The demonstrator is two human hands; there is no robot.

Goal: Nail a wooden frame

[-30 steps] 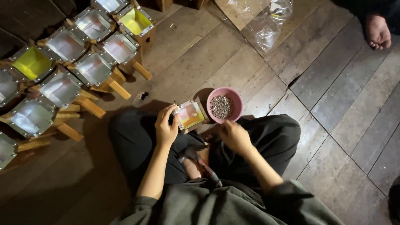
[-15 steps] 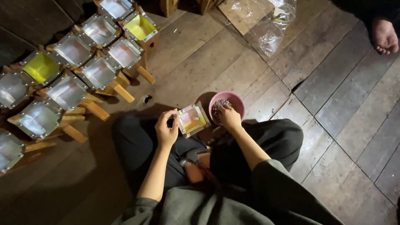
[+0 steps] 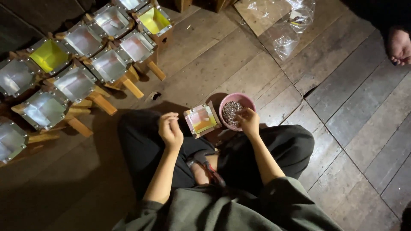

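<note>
Nearest to me, a grey sleeve and dark trousers filled the bottom of the view, the person sitting cross-legged on the plank floor (image 3: 351, 111). Between the knees lay a dark tool with a reddish handle (image 3: 208, 164). My left hand (image 3: 170, 130) was raised over the left knee, fingers curled loosely inward — whether they pinched anything I could not tell. Just beside it, the small frame (image 3: 202, 120) of wood and foil rested tilted at the knees, touching neither hand. My right hand (image 3: 248, 121) had its fingertips dipped in the pink bowl (image 3: 236, 112) of small metal bits, closing on some. Farther left stood rows of finished frames (image 3: 81, 64); far right, clear plastic (image 3: 287, 30) and someone's foot (image 3: 400, 46).
</note>
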